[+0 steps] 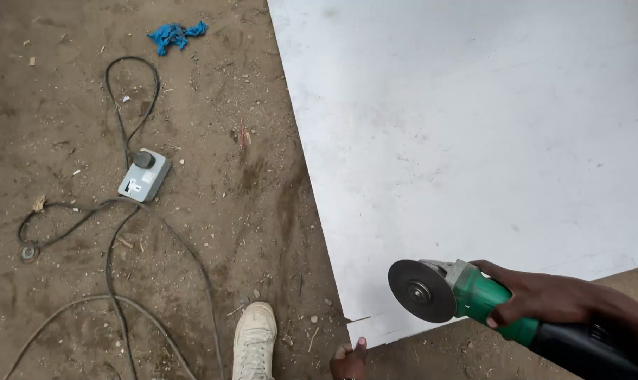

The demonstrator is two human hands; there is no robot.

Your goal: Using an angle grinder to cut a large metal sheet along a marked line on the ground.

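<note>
The right hand (544, 299) is wrapped around a green and black angle grinder with a round grey cutting disc (474, 302), and its fingers are clamped tight on the green body. The grinder is held in the air at the bottom right of the view. Its long body runs from the lower right up to the left, so the disc (422, 290) is at the left end and faces the camera. The disc hangs just above the near corner of a big flat white metal sheet (474, 127) that lies on the brown dirt floor (227, 211). A short thin cut (359, 319) shows in the edge of the sheet, a little below and to the left of the disc. The left hand (349, 360) is low down at the bottom edge of the view, right at that corner. Its fingers are curled together, with the thumb pointing up beside the sheet edge, but the picture does not show if they hold anything. The left hand is nearer to the cut, and the right hand carries the tool. A white shoe (254, 341) stands on the dirt just left of the left hand. Further left, black cables (115, 246) loop over the floor to a small grey socket box (144, 176) with a plug in it. A blue crumpled rag (175, 35) lies far away at the top.
</note>
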